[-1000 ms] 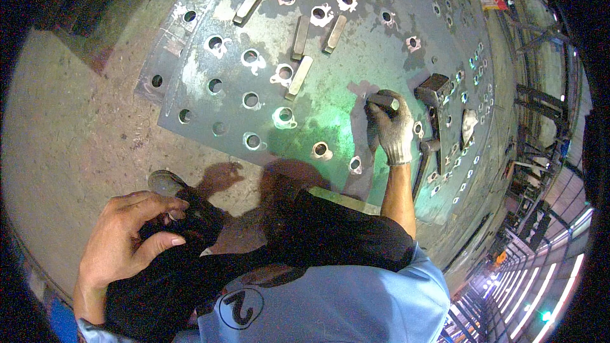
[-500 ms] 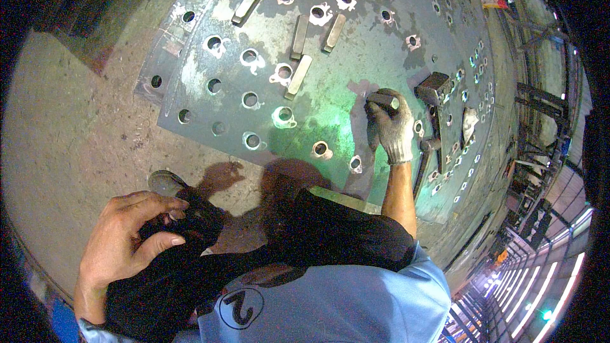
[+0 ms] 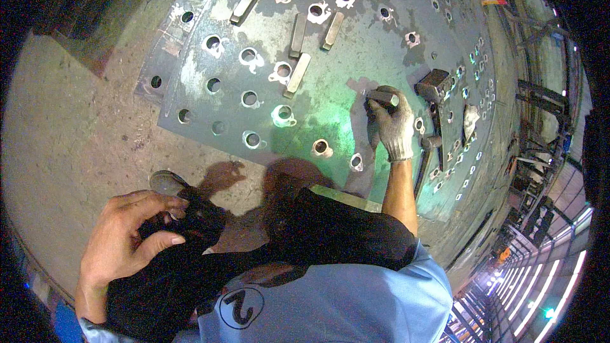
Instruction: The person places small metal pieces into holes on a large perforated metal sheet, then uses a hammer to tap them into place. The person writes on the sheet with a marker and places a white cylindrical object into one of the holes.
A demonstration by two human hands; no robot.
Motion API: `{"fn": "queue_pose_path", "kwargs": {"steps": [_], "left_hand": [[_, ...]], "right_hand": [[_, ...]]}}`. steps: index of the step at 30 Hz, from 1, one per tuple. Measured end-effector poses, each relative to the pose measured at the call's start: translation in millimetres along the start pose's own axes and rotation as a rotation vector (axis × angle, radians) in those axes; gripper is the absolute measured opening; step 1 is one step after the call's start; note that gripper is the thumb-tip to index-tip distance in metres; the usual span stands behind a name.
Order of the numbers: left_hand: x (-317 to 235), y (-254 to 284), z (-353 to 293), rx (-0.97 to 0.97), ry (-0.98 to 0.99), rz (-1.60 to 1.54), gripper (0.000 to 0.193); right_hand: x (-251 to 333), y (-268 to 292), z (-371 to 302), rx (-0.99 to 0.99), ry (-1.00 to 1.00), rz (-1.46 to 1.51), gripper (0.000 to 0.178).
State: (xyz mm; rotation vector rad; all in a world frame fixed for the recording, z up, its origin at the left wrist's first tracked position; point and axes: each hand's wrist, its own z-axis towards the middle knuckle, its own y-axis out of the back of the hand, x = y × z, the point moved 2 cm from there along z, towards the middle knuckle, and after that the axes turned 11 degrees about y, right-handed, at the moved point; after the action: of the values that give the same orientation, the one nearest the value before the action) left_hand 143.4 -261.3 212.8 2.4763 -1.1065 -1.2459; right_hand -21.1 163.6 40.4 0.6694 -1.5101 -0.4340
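My right hand [image 3: 395,127], in a pale knitted glove, is wrapped round a short dark metal bar [image 3: 384,97] with a lighter end face. It is over a large steel plate [image 3: 356,38] pierced by many round holes with bright, marked rims. Bare and near my lap, my left hand [image 3: 130,235] has its fingers curled but apart from the thumb, with nothing seen between them. Several rectangular metal bars, among them one bar [image 3: 297,75], lie on the plate left of my right hand. To its right lies a hammer [image 3: 433,84] with a heavy block head.
A second, smaller hammer [image 3: 431,143] rests beside the first. A crumpled whitish cloth or glove [image 3: 470,121] lies further right. My shoe [image 3: 166,183] stands on the concrete floor [image 3: 95,121] left of the plate's near edge. Metal racks [image 3: 540,101] line the far right.
Almost nothing differs. The view has shifted very slightly; both hands keep their places, and the right still holds the metal bar.
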Motion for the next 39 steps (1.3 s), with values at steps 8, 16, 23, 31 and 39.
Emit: {"fn": "queue_pose_path", "kwargs": {"steps": [8, 16, 23, 31, 39], "left_hand": [[-1.7, 1.8, 0.8, 0.019, 0.031, -0.014, 0.043], [-4.5, 3.1, 2.2, 0.029, 0.03, 0.028, 0.044], [-3.0, 2.0, 3.8, 0.005, 0.007, 0.02, 0.043], [-0.3, 0.3, 4.0, 0.038, 0.031, -0.019, 0.045], [-8.4, 2.5, 10.4, 0.034, -0.041, 0.092, 0.043]], "right_hand": [[4.7, -0.1, -0.7, -0.006, 0.011, -0.048, 0.036], [11.7, -0.1, 1.8, 0.005, 0.078, -0.115, 0.036], [4.0, 1.3, 3.3, 0.013, 0.073, -0.148, 0.036], [-5.4, 0.7, 3.9, 0.038, 0.051, -0.12, 0.038], [1.3, 18.3, -14.8, -0.083, 0.029, -0.152, 0.042]]}}
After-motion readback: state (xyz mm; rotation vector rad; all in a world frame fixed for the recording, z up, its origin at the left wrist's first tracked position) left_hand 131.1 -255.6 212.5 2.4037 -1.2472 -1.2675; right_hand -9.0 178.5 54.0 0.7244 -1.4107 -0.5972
